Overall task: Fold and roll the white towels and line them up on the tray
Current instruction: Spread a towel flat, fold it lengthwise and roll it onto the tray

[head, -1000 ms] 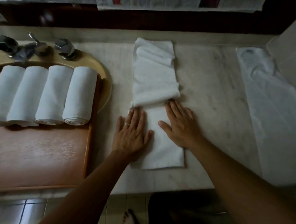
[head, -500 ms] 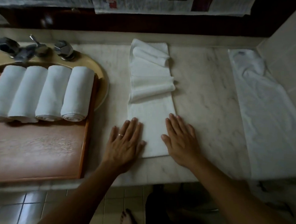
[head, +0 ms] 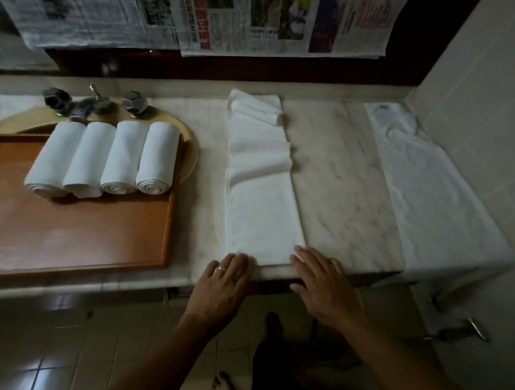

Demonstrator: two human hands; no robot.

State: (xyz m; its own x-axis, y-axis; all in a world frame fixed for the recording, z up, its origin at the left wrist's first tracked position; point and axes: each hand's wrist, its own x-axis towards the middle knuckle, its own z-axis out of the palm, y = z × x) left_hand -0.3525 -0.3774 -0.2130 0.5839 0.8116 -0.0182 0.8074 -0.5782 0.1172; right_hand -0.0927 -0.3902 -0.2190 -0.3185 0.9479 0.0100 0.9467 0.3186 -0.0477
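Both hands lay at the near edge of the marble counter point(head: 334, 199), palms down, fingers straight and flat, neither one curled round anything. The left hand point(head: 223, 286), a ring point(head: 221, 268) on one finger, rested its fingertips on the near left corner of the long folded towel point(head: 261, 213); the right hand point(head: 323, 284) rested its fingertips on the near right corner of the same towel, its wrist hanging off past the counter's lip. The towel ran straight away from the two hands as a narrow white strip, flat just beyond the fingers, then rumpled into loose cross-folds farther out, its far end bunched near the back ledge. Left of the left hand, and just beside the towel's edge, stood the wooden tray point(head: 75, 238), with four rolled towels point(head: 104, 158) lined up side by side and touching at its far end, spiral ends facing the person. Beyond the tray lay a round tan basin point(head: 189, 148) with metal taps point(head: 96, 103) at its back. Right of the right hand, well apart from the towel under the fingers, a second white towel point(head: 437, 199) was spread loosely along the counter by the tiled wall point(head: 482, 103), its near end draped over the counter's edge. Sheets of newspaper point(head: 261, 17) hung above the far ledge. Below the hands, bare feet point(head: 223, 387) showed on the tiled floor point(head: 60, 348).
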